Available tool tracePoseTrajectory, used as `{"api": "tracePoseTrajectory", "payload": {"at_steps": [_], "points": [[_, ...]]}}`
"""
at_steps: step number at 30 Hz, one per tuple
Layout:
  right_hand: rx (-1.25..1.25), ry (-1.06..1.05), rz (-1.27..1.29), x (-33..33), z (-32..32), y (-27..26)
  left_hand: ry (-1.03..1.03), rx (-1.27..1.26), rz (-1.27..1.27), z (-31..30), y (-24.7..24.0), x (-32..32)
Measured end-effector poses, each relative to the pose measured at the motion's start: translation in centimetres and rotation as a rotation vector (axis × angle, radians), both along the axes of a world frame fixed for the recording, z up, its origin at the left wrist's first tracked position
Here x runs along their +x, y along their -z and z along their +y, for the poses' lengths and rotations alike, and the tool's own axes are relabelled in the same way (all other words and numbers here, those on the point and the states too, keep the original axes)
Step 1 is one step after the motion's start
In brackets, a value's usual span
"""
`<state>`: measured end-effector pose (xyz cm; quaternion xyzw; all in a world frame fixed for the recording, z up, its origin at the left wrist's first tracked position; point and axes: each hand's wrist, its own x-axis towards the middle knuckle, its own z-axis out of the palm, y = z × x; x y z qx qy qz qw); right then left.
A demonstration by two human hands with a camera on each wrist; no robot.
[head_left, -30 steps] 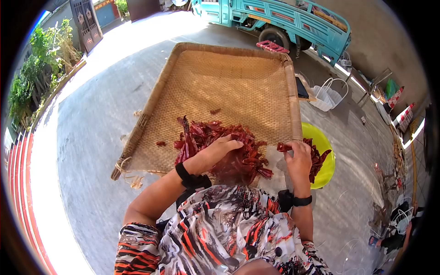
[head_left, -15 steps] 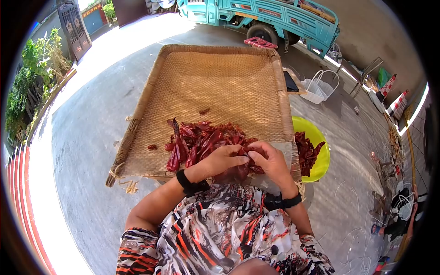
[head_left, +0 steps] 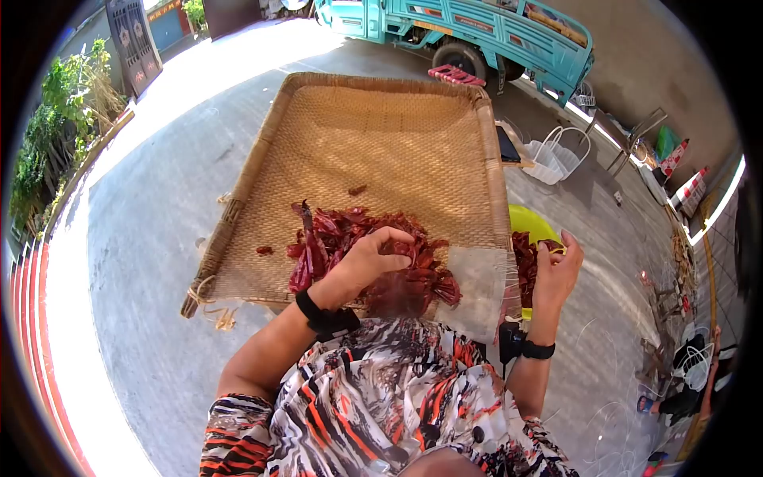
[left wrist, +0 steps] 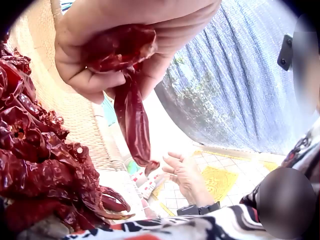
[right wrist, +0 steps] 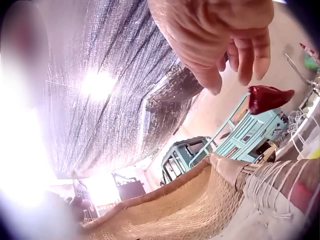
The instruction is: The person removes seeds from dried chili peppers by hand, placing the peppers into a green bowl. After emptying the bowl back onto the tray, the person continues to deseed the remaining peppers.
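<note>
At the near edge of a woven tray (head_left: 373,143), a person's left hand (head_left: 364,261) grips a dried red chilli (left wrist: 132,122) over the pile (head_left: 338,230), the pod's long axis pointing out of curled fingers toward the right hand (head_left: 558,278) in the left wrist view. That hand, fingers apart and holding nothing, hangs beyond the tray's right edge by a yellow bowl (head_left: 528,218), a loose chilli piece (right wrist: 269,99) just off its fingertips (right wrist: 245,79).

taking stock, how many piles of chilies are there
2: one pile on the tray, partly covered by the left hand; another heap in the yellow basin, partly hidden by the right hand. More may be hidden.
</note>
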<state>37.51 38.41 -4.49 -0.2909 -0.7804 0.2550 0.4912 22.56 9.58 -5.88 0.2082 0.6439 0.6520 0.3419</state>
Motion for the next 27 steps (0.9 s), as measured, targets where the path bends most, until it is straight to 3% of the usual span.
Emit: {"api": "tracePoseTrajectory", "payload": {"at_steps": [1, 3, 5, 7, 10, 17, 20, 23, 27], "points": [[-0.043, -0.063, -0.042, 0.0, -0.2, 0.6, -0.008, -0.022, 0.021, 0.0, -0.2, 0.0], [-0.233, -0.459, -0.146, -0.4, -1.0, 1.6, -0.028, -0.006, -0.004, 0.0, -0.9, 0.4], [-0.596, -0.816, -0.244, -1.1, -5.3, 1.2, -0.046, 0.066, -0.093, 0.1, -1.6, 0.9], [-0.744, -1.065, -0.445, -2.1, -8.5, 0.6, -0.083, 0.114, -0.031, 0.5, -1.3, 1.2], [-0.864, -1.26, -0.537, -3.2, -10.1, 1.4, -0.095, 0.155, -0.027, 0.7, -0.9, 1.2], [-0.949, -1.136, -0.406, -2.1, -6.4, 2.3, -0.133, 0.225, -0.339, 0.6, -1.9, 1.3], [-1.085, -0.954, -0.061, -0.9, -3.3, 3.1, -0.153, 0.254, -0.368, 0.6, -1.7, 0.9], [-1.247, -0.862, 0.469, -0.2, -1.0, 3.3, -0.093, 0.3, -0.329, 0.1, -1.0, 0.4], [-1.195, -0.882, 0.231, -0.6, -2.9, 2.5, -0.018, 0.318, -0.342, 0.4, -0.9, 0.4]]}}
